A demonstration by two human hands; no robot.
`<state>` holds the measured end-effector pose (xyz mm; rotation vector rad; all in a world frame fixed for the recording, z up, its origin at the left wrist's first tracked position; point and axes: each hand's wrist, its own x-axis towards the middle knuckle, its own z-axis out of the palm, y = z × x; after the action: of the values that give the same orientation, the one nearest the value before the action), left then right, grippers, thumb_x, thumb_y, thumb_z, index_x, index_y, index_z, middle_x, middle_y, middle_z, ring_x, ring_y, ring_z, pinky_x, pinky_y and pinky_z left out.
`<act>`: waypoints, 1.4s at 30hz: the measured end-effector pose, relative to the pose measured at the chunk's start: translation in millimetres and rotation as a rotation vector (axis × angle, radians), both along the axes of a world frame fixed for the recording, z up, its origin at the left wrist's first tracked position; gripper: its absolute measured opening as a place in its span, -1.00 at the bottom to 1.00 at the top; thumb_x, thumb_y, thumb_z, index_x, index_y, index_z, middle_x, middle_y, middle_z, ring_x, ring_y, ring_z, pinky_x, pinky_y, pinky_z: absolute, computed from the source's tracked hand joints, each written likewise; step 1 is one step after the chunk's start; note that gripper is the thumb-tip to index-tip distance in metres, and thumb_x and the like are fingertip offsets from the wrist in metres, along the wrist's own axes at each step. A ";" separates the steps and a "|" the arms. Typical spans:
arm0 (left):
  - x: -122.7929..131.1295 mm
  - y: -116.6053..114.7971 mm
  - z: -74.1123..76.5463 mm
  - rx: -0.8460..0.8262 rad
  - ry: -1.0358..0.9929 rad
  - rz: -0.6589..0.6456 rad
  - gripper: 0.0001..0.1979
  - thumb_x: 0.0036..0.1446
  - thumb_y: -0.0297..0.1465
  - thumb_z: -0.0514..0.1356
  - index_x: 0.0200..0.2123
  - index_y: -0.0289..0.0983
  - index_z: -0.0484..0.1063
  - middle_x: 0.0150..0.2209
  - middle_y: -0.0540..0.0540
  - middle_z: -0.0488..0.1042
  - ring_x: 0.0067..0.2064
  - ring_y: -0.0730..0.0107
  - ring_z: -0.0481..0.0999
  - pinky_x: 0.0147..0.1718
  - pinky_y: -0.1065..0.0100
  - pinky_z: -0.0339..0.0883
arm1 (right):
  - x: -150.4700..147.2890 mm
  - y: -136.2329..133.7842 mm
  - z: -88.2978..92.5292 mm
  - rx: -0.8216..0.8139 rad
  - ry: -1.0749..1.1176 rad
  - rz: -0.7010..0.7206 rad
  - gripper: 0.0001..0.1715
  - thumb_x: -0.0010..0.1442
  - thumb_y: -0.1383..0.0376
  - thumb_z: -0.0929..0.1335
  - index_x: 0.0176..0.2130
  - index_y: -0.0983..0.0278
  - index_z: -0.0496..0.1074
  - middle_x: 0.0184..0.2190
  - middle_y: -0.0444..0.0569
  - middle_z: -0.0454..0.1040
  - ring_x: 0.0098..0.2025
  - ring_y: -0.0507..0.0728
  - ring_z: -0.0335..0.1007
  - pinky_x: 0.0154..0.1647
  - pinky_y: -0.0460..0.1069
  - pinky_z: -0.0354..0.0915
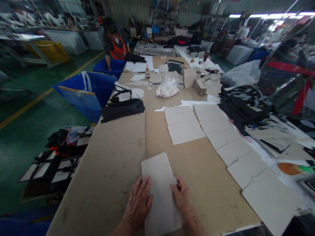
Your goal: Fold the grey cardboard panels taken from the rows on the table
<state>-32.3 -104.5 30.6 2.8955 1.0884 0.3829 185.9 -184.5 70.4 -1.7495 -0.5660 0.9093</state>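
Panels (185,126) and black fabric (123,109) lie beyond the held board (157,186).

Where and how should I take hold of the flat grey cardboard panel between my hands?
Probably by the two long edges of the flat grey cardboard panel, one hand from each side. Those edges run away from you, within easy reach: the left hand lies across the left one, and the right hand is at the right one.
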 end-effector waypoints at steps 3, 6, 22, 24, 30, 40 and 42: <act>-1.7 1.2 -1.2 0.066 0.016 -0.019 -0.37 0.26 -0.28 0.13 0.36 -0.19 0.12 0.37 -0.02 0.18 0.36 0.03 0.14 0.17 0.08 0.27 | 68.7 19.5 26.0 -0.006 -0.115 0.257 -0.62 0.13 0.10 0.30 -0.18 0.27 0.53 -0.32 -0.06 0.58 -0.27 0.17 0.46 -0.25 0.01 0.36; -2.5 3.2 -2.2 0.107 0.046 -0.025 -0.39 0.25 -0.29 0.14 0.35 -0.17 0.16 0.38 0.00 0.15 0.35 0.02 0.15 0.16 0.08 0.26 | 156.6 55.5 52.6 -0.192 -0.477 0.595 -0.50 0.21 0.16 0.21 0.02 0.22 0.53 -0.11 -0.07 0.61 -0.11 0.19 0.50 -0.09 0.04 0.38; -4.6 13.1 -5.0 0.200 -0.010 -0.082 -0.33 0.15 -0.46 0.12 0.35 -0.18 0.15 0.26 -0.04 0.37 0.27 0.08 0.32 0.07 0.17 0.39 | 283.9 194.7 7.8 -0.521 -1.043 0.817 -0.49 0.24 0.42 0.23 0.05 0.00 0.51 0.08 -0.06 0.51 0.14 0.26 0.28 0.15 0.24 0.14; -4.9 13.0 -5.5 0.191 -0.009 -0.087 -0.34 0.15 -0.47 0.11 0.34 -0.20 0.17 0.27 -0.05 0.35 0.28 0.08 0.30 0.07 0.16 0.39 | 281.8 194.8 3.3 -0.502 -1.063 0.803 -0.47 0.23 0.43 0.23 0.06 0.00 0.48 0.10 -0.09 0.49 0.14 0.25 0.27 0.13 0.22 0.16; -1.6 5.8 3.6 0.069 0.040 -0.055 -0.40 0.16 -0.48 0.10 0.29 -0.23 0.25 0.33 -0.06 0.26 0.35 0.02 0.17 0.14 0.09 0.32 | 277.4 190.5 12.7 -0.421 -1.080 0.694 -0.55 0.16 0.45 0.28 0.01 0.16 0.50 0.04 0.10 0.46 0.11 0.33 0.26 0.11 0.30 0.19; 7.3 -4.4 14.5 -0.182 0.025 0.013 -0.45 0.19 -0.46 0.10 0.28 -0.23 0.27 0.35 -0.14 0.21 0.39 -0.06 0.04 0.25 -0.06 0.17 | 120.5 46.4 1.5 -0.129 -0.633 0.691 -0.63 0.27 0.21 0.27 0.01 0.26 0.46 -0.19 0.02 0.53 -0.20 0.13 0.46 -0.12 0.02 0.41; 8.6 -4.6 15.3 -0.189 0.023 0.021 -0.45 0.20 -0.46 0.10 0.27 -0.23 0.28 0.35 -0.14 0.21 0.40 -0.06 0.04 0.26 -0.06 0.16 | 75.3 9.0 -11.2 -0.075 -0.472 0.575 -0.58 0.24 0.19 0.27 0.04 0.27 0.44 -0.15 0.06 0.50 -0.21 0.16 0.46 -0.13 0.06 0.43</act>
<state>-23.8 -109.1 45.9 2.7321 1.0944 0.2338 261.3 -175.5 59.2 -1.9137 -1.4103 0.9013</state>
